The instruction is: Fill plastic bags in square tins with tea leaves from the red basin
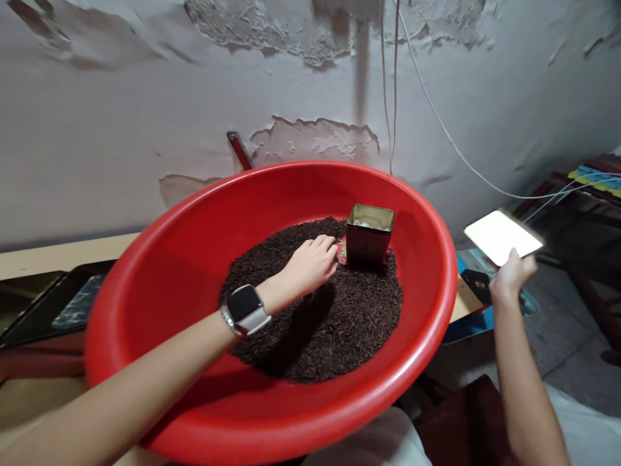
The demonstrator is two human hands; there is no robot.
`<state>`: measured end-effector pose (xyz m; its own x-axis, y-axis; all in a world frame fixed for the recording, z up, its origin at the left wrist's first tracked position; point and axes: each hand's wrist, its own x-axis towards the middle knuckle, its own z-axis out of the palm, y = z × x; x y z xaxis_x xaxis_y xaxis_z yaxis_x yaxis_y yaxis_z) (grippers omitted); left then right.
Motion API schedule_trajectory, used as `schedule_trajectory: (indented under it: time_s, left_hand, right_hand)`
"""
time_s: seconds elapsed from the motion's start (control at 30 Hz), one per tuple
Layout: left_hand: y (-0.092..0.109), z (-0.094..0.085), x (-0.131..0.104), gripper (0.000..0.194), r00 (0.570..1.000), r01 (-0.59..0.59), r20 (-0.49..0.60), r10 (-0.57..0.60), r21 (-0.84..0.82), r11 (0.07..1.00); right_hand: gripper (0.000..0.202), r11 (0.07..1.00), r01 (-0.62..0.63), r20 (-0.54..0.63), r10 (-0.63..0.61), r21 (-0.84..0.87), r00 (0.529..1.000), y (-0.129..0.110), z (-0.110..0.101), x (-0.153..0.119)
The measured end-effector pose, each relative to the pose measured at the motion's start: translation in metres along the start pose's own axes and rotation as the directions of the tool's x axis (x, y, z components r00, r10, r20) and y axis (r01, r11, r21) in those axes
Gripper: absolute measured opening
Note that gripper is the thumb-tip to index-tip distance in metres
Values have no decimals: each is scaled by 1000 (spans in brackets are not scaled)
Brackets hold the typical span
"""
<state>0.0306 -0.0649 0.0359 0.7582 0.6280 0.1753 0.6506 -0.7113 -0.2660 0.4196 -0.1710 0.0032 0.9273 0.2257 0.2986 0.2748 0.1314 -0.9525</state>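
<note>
A large red basin (160, 272) holds a bed of dark, loose tea-like leaves (315, 336). My left hand (313, 264), with a smartwatch on its wrist, is over the leaves near the basin's middle. Its fingers are bent and close together, and what is under them is hidden. Just right of the fingertips a dark square tin (367, 243) stands upright and open on the leaves, with something whitish inside. Outside the basin, at the right, my right hand (512, 275) grips a bright, glaring flat square thing (503, 237) by its lower edge.
Behind the basin is a wall (301, 90) with peeling plaster and hanging white cables (436, 113). Dark trays or tins (53, 301) lie at the left. Blue items (468, 325) and a dark object (475, 285) are between the basin and my right arm. Dark furniture stands far right.
</note>
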Motion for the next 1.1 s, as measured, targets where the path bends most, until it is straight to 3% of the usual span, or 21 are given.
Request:
schedule_trajectory:
  time_s: [0.07,0.1,0.17,0.23,0.33,0.43,0.53,0.57,0.63,0.7,0.73,0.77,0.8,0.83,0.87,0.93,0.97,1.0,1.03,1.1]
  left_hand:
    - [0,2,17,25,1000,-24,-16,24,-34,999]
    - [-1,4,28,26,999,-38,-35,36,-48,998]
    - [-2,7,55,29,995,-68,-78,63,-60,996]
    - [-3,12,81,32,991,-92,-99,87,-51,994]
    - [-3,18,106,21,999,-43,-2,42,-58,997]
    - [0,19,108,14,994,40,101,-31,-93,995]
    - [6,19,95,16,994,69,91,-59,-113,991]
    - [7,19,89,18,995,75,72,-67,-118,990]
    - [9,20,78,23,997,75,23,-72,-148,986]
    - [9,23,69,31,998,60,-14,-65,-210,976]
    - [9,25,65,35,998,47,-24,-55,-249,967]
    - [8,27,62,38,998,31,-36,-43,-285,958]
    - [8,29,59,42,998,15,-50,-32,-312,950]
    - [8,31,57,45,998,0,-64,-22,-330,944]
    - [8,33,55,49,997,-12,-75,-14,-336,942]
    - [8,36,53,57,997,-27,-78,1,-329,944]
    - [7,37,52,61,998,-31,-66,10,-322,946]
    - [6,38,51,64,998,-38,-52,23,-316,948]
    - [5,39,50,66,999,-48,-40,37,-313,948]
    - [3,40,48,68,998,-69,-28,64,-314,947]
  right_hand:
    - [20,951,-309,113,307,1,945,38,-22,-21]
    - [17,918,-397,164,395,-24,904,52,-28,-31]
    - [20,880,-459,258,476,-125,841,68,-31,-48]
    - [18,876,-420,390,482,-236,785,71,-25,-61]
    - [15,891,-341,554,454,-301,698,66,-10,-74]
    - [16,890,-307,600,454,-336,659,64,-2,-76]
    - [17,844,-213,594,504,-491,627,64,-7,-63]
    - [17,816,-165,573,518,-554,636,61,-12,-55]
    - [17,767,5,513,424,-642,746,46,-19,-41]
    - [19,756,220,469,128,-616,874,16,-20,-31]
    - [23,754,338,451,-61,-564,890,-5,-16,-30]
    - [28,775,418,445,-199,-473,873,-29,-7,-32]
    - [30,780,493,482,-285,-385,828,-53,6,-36]
    - [30,751,582,589,-327,-313,739,-77,25,-43]
    - [29,705,667,725,-326,-241,607,-98,47,-52]
    - [24,581,804,930,-211,-129,302,-126,101,-74]
    - [20,515,849,975,-103,-119,199,-131,129,-85]
    - [17,463,875,989,21,-139,146,-131,155,-96]
    - [14,436,882,983,126,-179,137,-126,177,-105]
    - [13,458,869,979,156,-189,130,-109,209,-119]
